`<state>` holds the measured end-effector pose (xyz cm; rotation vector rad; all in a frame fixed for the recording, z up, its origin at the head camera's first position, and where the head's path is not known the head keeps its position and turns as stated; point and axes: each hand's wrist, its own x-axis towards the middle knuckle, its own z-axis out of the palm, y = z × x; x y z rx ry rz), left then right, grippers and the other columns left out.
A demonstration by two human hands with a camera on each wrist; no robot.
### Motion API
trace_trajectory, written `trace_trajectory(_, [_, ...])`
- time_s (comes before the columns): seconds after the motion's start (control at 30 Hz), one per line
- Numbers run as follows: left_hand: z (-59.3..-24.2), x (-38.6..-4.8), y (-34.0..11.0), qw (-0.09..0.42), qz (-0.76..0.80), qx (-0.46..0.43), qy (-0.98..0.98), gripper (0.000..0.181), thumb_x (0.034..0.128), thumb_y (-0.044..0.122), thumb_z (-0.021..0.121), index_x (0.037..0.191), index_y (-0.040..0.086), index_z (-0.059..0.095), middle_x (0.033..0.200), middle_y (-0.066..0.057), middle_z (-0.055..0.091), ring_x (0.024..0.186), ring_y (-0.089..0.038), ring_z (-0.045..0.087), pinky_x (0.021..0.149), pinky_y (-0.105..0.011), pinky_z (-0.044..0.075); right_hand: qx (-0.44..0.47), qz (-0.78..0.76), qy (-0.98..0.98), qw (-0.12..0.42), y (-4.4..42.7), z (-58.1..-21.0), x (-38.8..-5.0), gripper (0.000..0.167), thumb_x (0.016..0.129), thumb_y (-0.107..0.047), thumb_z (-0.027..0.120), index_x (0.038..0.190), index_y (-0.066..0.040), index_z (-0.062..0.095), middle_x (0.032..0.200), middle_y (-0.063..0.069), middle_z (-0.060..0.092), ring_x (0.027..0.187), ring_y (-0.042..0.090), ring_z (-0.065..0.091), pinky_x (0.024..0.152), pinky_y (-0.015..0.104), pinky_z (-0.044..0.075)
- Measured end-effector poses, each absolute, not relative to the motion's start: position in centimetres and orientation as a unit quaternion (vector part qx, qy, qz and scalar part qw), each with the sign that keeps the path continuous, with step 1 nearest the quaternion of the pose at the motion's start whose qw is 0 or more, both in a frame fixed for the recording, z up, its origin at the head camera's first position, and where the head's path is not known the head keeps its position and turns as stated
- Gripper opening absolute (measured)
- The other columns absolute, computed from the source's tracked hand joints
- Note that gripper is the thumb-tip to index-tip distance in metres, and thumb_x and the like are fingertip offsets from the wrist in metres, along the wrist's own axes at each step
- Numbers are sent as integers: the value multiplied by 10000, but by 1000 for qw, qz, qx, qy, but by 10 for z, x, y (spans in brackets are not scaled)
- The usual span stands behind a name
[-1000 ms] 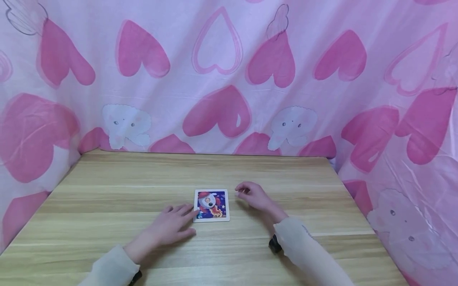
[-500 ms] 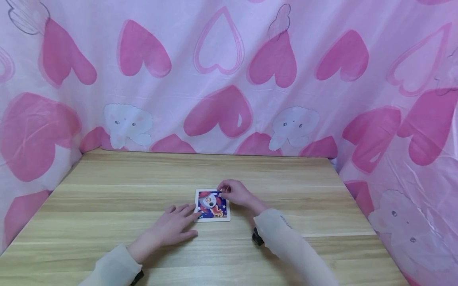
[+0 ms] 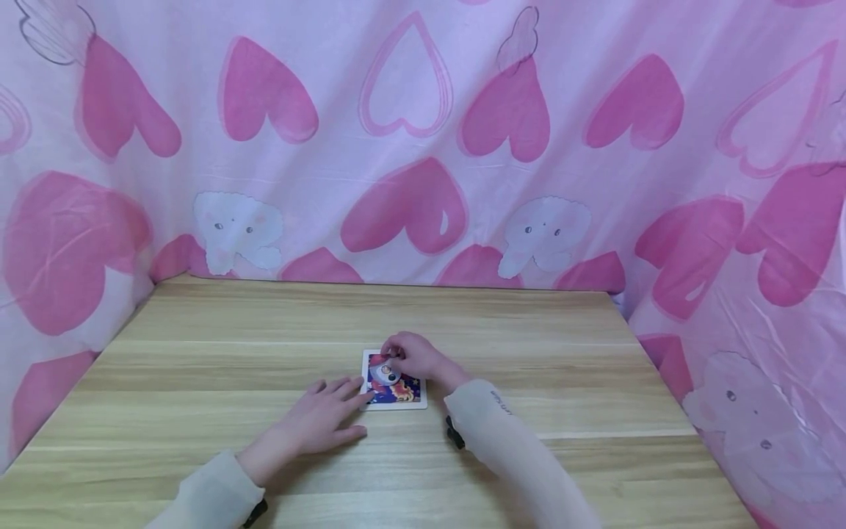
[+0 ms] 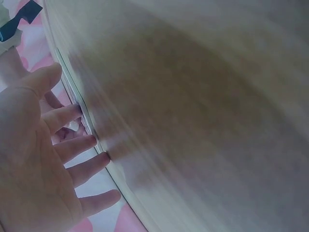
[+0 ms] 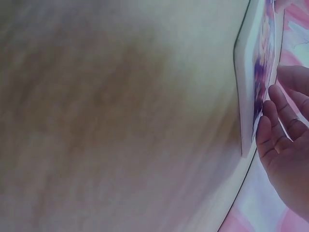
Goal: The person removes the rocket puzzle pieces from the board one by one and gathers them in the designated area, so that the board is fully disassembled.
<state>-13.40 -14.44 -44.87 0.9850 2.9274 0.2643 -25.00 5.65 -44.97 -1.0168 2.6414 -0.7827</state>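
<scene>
A colourful board [image 3: 399, 393] lies flat on a table [image 3: 198, 382], about midway between the table's left and right edges, well apart from its far edge. The left hand [image 3: 320, 415], fingers spread apart, touches the board's left side. The right hand [image 3: 416, 357] bends its fingers over the board's far part; whether they pinch anything cannot be told.

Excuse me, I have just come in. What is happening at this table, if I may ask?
A person is working with bare hands on a small picture board that lies flat on the wooden table. The left hand has its fingers spread, with fingertips at the board's left edge. The right hand is over the board's far right part, its fingers bent; whether they pinch anything is hard to tell.
</scene>
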Motion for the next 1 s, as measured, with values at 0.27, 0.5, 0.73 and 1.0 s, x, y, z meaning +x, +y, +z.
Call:
trace_trajectory(0.27, [-450,-135,-145,19,86,320,943,596,827,515,493,1303,158,451,1356,-116,356,1203,-328,331,902,-593,244,-342,-232,903,114,45,-448,-250,190,795,-127,645,982,-145,615,834,-51,505,761,80,466,728,223,396])
trace_trajectory(0.5, [-449,-134,-145,11,92,329,940,595,826,487,515,1298,130,454,1350,-136,356,1195,-352,333,892,-605,245,-347,-185,911,127,40,-446,-254,242,777,-123,648,1010,-176,612,842,-59,485,775,83,465,737,230,395])
trace_trajectory(0.73, [-446,-133,-143,31,96,327,940,603,830,494,507,1301,122,450,1358,-76,365,1211,-342,317,900,-607,232,-330,-167,912,177,36,-438,-256,273,791,-127,633,1038,-235,587,884,-58,476,810,93,467,749,251,399])
trace_trajectory(1.0, [-443,-133,-141,30,93,328,940,614,818,497,522,1288,105,465,1324,-88,411,1194,-349,339,899,-607,231,-315,-149,915,205,32,-430,-256,292,786,-112,641,1035,-254,584,880,-51,466,798,99,464,729,251,399])
